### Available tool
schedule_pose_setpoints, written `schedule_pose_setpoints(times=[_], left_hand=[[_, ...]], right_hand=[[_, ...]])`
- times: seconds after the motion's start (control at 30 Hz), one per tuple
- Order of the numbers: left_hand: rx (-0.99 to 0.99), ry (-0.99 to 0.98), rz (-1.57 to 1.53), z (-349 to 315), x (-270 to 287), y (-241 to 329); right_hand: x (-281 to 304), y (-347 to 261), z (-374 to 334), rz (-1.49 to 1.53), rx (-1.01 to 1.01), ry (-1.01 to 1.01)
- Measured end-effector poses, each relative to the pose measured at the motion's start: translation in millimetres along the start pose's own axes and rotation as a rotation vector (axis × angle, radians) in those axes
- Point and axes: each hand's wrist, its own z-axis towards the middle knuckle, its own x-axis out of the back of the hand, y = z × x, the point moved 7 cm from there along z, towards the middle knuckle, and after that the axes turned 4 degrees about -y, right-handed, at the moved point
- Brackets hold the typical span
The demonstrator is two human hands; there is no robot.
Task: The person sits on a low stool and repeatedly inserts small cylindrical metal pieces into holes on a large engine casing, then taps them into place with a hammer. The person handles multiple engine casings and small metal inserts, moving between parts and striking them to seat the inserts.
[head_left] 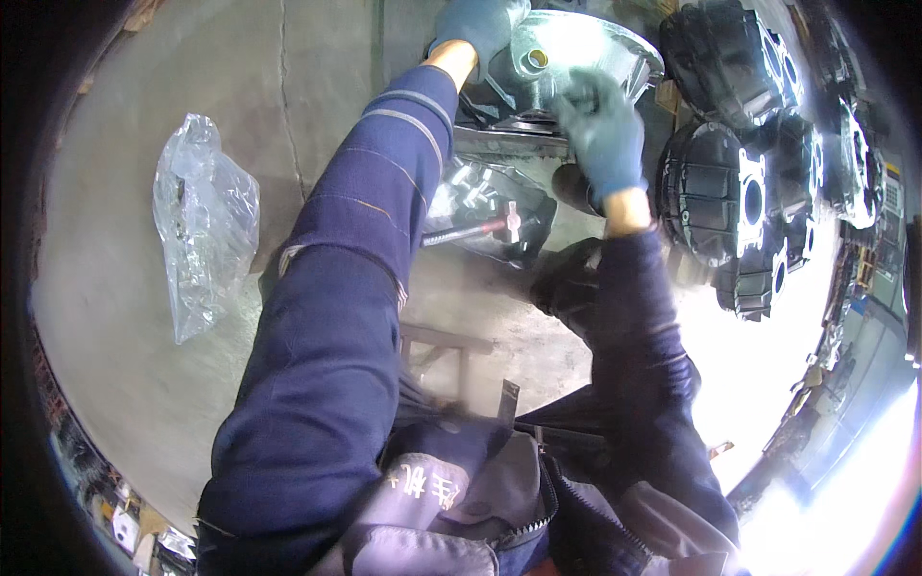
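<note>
A large round cast-metal housing (615, 53), bright silver with a brass-coloured ring in a small bore, stands at the top of the view. My left hand (480, 27), in a grey-blue glove, lies against its left edge, and its fingers are hidden at the picture's border. In front of the housing's lower right side is my gloved right hand (607, 139); motion smears its fingers, so what they hold, if anything, does not show. Below the housing, a hammer (471, 230) with a reddish handle lies on a dark plastic bag (533, 197) with several small silvery parts (471, 184).
Several dark ribbed housings (706, 182) are grouped to the right on the floor (115, 384). A crumpled clear plastic bag (206, 216) lies at the left. Between my forearms is a low metal frame (447, 338). Shelving and equipment line the far right rim.
</note>
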Motion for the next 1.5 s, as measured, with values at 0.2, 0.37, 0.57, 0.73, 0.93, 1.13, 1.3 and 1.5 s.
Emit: schedule_pose_setpoints(times=[0.2,0.37,0.57,0.73,0.93,1.13,1.3,1.5], left_hand=[[-0.029,0.306,0.292,9.1,-6.5,1.0],[0.236,0.167,-0.546,10.2,-29.2,-33.7],[0.235,0.132,-0.43,5.8,-15.5,-28.0],[0.371,0.114,-0.495,-5.8,-4.3,-28.3],[0.409,0.112,-0.557,-9.0,2.4,-24.6],[0.4,0.115,-0.517,-7.0,2.7,-23.5],[0.384,0.088,-0.498,-7.4,-0.2,-23.4],[0.391,0.008,-0.452,-8.1,3.0,-20.6]], right_hand=[[-133.0,64.8,-228.7,0.673,-1.084,-0.136],[-231.9,42.5,-332.9,1.125,-1.513,-0.178],[-273.6,29.5,-293.6,1.141,-1.582,-0.197],[-295.5,16.3,-273.4,1.096,-1.428,-0.327],[-325.0,12.4,-296.4,1.317,-1.628,-0.246],[-334.2,10.4,-318.8,1.41,-1.639,-0.349],[-329.4,22.5,-351.1,1.931,-1.812,0.192],[-289.3,50.6,-330.8,2.502,-1.483,0.007]])
